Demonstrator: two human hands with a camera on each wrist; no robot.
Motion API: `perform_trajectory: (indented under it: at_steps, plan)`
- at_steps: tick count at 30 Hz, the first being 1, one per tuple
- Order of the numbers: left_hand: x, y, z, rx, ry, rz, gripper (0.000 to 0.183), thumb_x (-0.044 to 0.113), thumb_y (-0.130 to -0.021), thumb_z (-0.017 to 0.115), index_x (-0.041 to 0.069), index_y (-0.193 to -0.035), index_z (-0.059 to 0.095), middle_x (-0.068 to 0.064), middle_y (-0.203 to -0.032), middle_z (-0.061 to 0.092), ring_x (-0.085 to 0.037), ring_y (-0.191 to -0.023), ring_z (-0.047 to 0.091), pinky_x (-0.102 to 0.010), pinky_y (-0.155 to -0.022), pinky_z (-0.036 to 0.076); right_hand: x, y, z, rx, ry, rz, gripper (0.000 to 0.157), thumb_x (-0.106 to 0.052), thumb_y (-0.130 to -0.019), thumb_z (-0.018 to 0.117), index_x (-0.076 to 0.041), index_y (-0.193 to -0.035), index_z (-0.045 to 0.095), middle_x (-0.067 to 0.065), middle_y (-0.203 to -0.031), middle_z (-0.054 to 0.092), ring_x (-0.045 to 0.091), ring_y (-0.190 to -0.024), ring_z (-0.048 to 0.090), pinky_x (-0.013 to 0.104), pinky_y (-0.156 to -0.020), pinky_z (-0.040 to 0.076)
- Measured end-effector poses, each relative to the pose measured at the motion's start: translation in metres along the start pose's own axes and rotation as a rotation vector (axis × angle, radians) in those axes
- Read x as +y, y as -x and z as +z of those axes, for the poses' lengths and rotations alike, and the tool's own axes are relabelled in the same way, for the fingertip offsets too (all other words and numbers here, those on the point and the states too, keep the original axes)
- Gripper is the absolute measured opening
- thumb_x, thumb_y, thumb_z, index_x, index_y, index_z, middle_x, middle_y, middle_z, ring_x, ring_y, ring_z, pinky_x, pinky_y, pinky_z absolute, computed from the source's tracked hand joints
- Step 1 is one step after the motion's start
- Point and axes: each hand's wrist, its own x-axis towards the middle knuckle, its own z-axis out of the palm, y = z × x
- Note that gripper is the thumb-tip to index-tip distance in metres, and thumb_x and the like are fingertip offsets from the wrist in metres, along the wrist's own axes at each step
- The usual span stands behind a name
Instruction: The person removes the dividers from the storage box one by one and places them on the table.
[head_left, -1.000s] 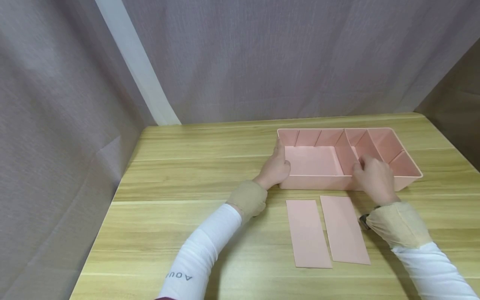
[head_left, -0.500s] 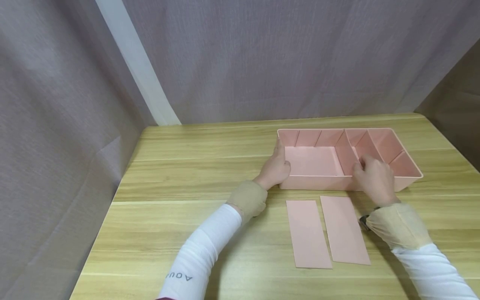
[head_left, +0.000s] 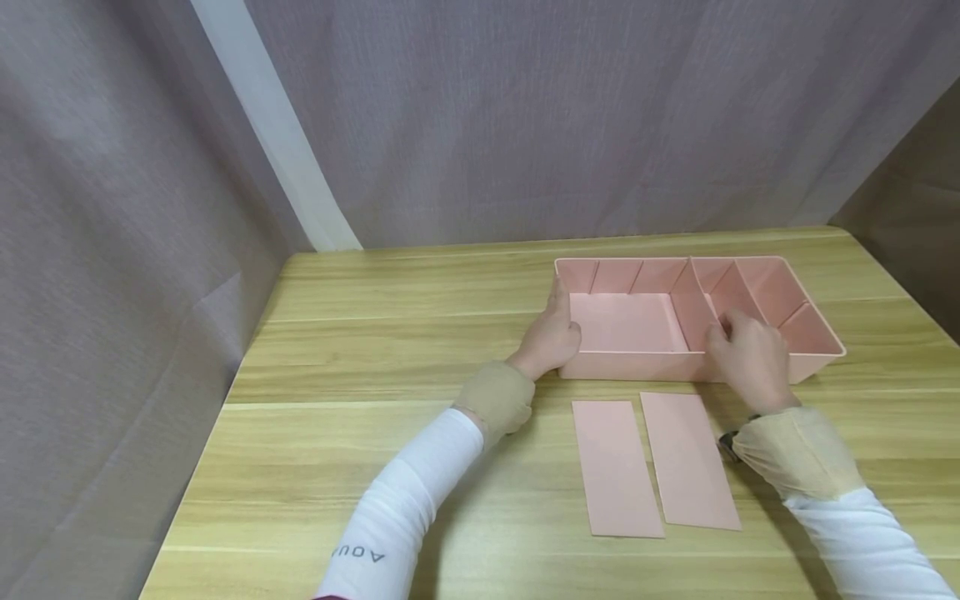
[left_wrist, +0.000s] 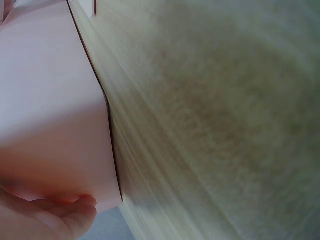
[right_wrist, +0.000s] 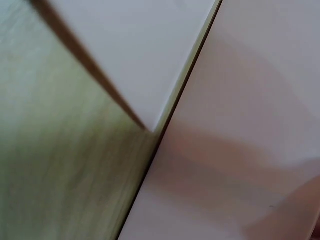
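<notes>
A long pink organizer box [head_left: 630, 365] sits on the table, with two upright dividers across its right half. My left hand [head_left: 550, 336] grips its left end, index finger along the end wall and thumb at the near corner. In the left wrist view, fingers [left_wrist: 75, 215] bend against the box's wall [left_wrist: 55, 135]. My right hand [head_left: 746, 354] reaches over the near wall, curled fingers pinching the near end of the left divider [head_left: 693, 308]. The other divider [head_left: 742, 292] is partly hidden behind this hand. Box wall [right_wrist: 240, 120] fills much of the right wrist view.
Two loose flat pink panels, a left panel [head_left: 618, 471] and a right panel [head_left: 690, 462], lie in front of the box on the wood-grain table [head_left: 337, 467]. A grey curtain [head_left: 487, 125] hangs behind the table's back edge.
</notes>
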Motion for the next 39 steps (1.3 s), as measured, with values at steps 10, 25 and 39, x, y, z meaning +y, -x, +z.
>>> perform_trajectory:
  at_steps: [10, 25, 39]
  plan:
    - [0.0015, 0.0013, -0.0016, 0.000, -0.010, 0.003, 0.071, 0.007, -0.088, 0.035, 0.006, -0.141, -0.012, -0.006, -0.149, -0.011, -0.027, -0.075, 0.054, -0.026, -0.038, 0.039, 0.0001, -0.0003, 0.0000, 0.021, -0.011, 0.009, 0.028, -0.011, -0.082, 0.043, -0.007, -0.054, 0.038, 0.006, -0.045, 0.040, 0.022, -0.046, 0.035, 0.030, -0.047, 0.022]
    - [0.0008, 0.0004, -0.0008, -0.002, -0.018, -0.003, 0.070, 0.007, -0.088, 0.035, 0.006, -0.141, -0.011, -0.009, -0.150, -0.007, -0.019, -0.048, 0.040, -0.026, -0.037, 0.037, 0.0014, 0.0016, 0.0017, 0.075, -0.043, 0.010, 0.021, -0.011, -0.081, 0.046, 0.000, -0.065, 0.053, 0.016, -0.055, 0.054, 0.034, -0.054, 0.048, 0.038, -0.051, 0.028]
    - [0.0023, 0.0018, -0.0017, -0.008, -0.001, -0.021, 0.071, 0.008, -0.089, 0.036, 0.009, -0.141, -0.014, -0.009, -0.150, -0.006, -0.013, -0.038, 0.030, -0.025, -0.032, 0.034, 0.0026, 0.0021, 0.0043, 0.129, -0.067, 0.006, 0.019, -0.010, -0.081, 0.047, 0.002, -0.071, 0.057, 0.018, -0.058, 0.055, 0.034, -0.054, 0.048, 0.036, -0.050, 0.028]
